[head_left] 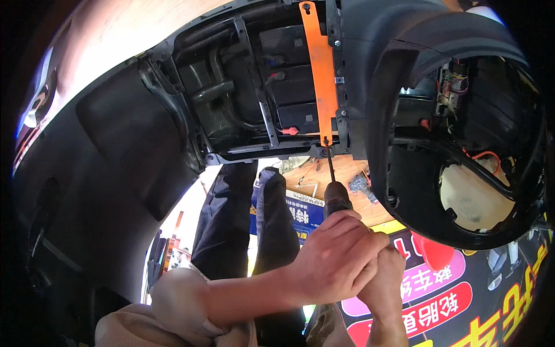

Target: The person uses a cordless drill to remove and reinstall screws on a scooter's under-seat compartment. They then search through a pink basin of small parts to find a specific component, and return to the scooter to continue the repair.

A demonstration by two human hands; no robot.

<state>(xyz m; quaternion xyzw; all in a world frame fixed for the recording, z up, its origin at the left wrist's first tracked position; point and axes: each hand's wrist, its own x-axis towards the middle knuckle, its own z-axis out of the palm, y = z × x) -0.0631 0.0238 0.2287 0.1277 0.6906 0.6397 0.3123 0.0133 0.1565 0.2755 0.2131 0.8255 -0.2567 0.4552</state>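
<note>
While the orange strap [321, 75] lies across the black battery blocks [295, 87] in the scooter's battery bay [205, 113], a dark screw [307, 7] sits at its far end and the screwdriver [336, 198] meets the near-end screw [326, 141], so I judge the strap to be in place and that near fixing to be the unfinished part; whether it is being tightened or loosened, one view cannot show. The left hand [338, 248] has its fingers wrapped round the screwdriver's handle; the right hand [387, 277] is bunched against it with curled fingers, though I cannot tell whether they grip the tool too. No cover lies over the bay, and a red cable boot [290, 131] shows beside the nearest block. Hidden or unclear are most of the handle behind the knuckles, how deep either screw is seated, the dark shape [326, 329] below the hands, and the outer black bodywork [115, 191], which fades into the view's dark rim
</note>
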